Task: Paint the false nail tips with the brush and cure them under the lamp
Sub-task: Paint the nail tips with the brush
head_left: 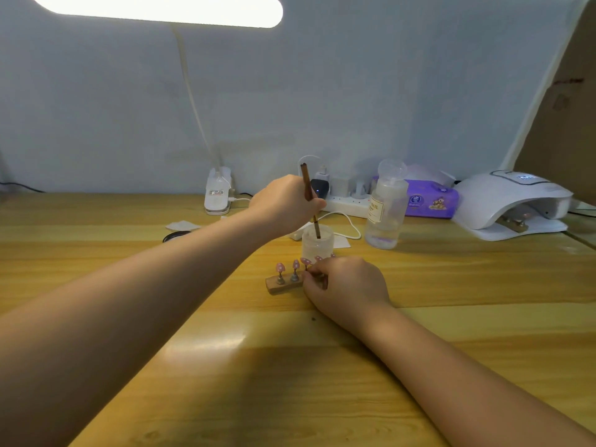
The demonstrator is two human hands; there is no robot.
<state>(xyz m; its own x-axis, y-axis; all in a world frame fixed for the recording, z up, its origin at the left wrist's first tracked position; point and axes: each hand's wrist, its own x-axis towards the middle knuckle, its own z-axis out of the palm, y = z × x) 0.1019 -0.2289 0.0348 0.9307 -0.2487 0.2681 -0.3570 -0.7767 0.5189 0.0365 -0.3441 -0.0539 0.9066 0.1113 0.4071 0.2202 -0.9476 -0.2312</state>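
Note:
My left hand (287, 204) grips a brown brush (310, 201) upright, its tip down inside a small frosted jar (314, 245). In front of the jar a wooden holder block (283, 284) carries several pink false nail tips (280, 267) on short stands. My right hand (346, 285) holds the right end of the block, fingers curled round it and hiding the tips there. The white curing lamp (512, 201) stands at the far right, with another small holder under its hood.
A clear pump bottle (385, 208) stands right of the jar. Behind it lie a purple tissue pack (432, 198) and a power strip (346, 201) with plugs and a white cable. A clamped desk light base (217, 196), a paper scrap and a dark lid sit at the left.

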